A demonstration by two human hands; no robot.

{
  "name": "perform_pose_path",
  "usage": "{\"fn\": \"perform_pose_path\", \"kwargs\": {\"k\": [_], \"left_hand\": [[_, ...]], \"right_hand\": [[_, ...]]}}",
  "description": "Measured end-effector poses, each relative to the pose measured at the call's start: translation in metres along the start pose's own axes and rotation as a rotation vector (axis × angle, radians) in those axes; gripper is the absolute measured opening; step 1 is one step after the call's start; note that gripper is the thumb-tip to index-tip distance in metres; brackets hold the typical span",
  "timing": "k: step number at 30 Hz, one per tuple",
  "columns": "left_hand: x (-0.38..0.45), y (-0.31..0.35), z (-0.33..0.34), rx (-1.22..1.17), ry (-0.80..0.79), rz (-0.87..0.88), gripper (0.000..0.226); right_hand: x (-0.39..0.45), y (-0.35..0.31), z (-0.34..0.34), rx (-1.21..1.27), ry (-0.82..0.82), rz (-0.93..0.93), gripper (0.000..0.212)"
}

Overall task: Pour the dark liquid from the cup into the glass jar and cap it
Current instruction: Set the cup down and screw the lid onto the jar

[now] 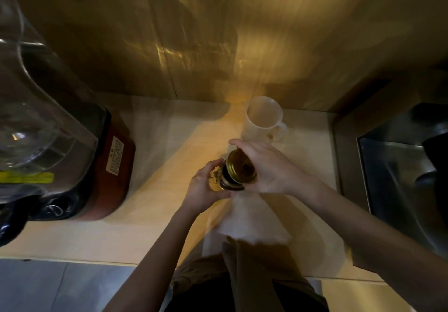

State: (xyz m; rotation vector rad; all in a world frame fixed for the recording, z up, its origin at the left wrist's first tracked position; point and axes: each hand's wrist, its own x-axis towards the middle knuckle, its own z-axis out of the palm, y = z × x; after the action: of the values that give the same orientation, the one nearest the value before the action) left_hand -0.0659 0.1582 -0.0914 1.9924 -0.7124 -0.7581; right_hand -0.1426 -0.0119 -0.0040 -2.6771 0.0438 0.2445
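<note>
Pale wooden worktop (150,214) under warm light, blender (60,141) at the left, sink (400,178) at the right. White cup (263,117) standing upright and apart at the back, seemingly emptied. Glass jar (224,180) just in front of it, dark inside, so pouring judged done. Left hand (206,188) wrapped round the jar's body, fingers closed on it. Right hand (269,166) cupped over the gold lid (242,168), fingers curled on its rim. Lid seated on the mouth; whether fully tightened, cannot tell. Capping likely in its last turns.

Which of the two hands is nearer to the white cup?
The right. The right hand is on the gold lid, just in front of the white cup; the left hand holds the jar lower, farther away.
</note>
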Motion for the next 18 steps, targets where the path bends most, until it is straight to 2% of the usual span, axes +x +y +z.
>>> {"fn": "perform_pose_path", "kwargs": {"k": [7, 18], "left_hand": [[0.0, -0.002, 0.0, -0.065, 0.024, 0.02, 0.083], [0.002, -0.003, -0.001, -0.069, -0.001, 0.012, 0.081]], "right_hand": [[0.012, -0.015, 0.009, -0.384, -0.102, -0.117, 0.078], [0.016, -0.025, -0.001, -0.406, -0.095, -0.018, 0.069]]}}
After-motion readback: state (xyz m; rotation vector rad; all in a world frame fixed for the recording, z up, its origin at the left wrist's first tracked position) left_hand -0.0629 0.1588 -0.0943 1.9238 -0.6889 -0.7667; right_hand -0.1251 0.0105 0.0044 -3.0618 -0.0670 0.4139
